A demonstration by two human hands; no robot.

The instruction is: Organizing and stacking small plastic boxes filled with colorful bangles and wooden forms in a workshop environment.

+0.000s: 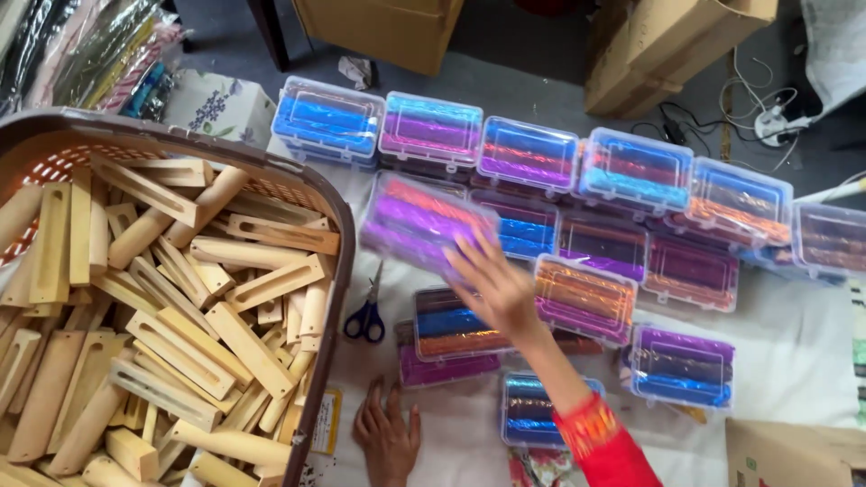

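Note:
My right hand (498, 287) reaches forward and holds a clear plastic box (417, 221) of purple and orange foil sticks by its right end. The box is blurred and tilted, above the white cloth (794, 343). My left hand (388, 439) lies flat on the cloth near the front edge, fingers apart, holding nothing. Between the two hands lie more clear boxes of coloured foil (451, 329). Blue-handled scissors (365, 316) lie just left of them.
A large brown basket (329, 207) full of slotted wooden pieces fills the left. Rows of several foil-filled clear boxes (631, 171) line the cloth's far side and right. Cardboard boxes (667, 45) stand behind, with a power strip and cables (767, 122) at top right.

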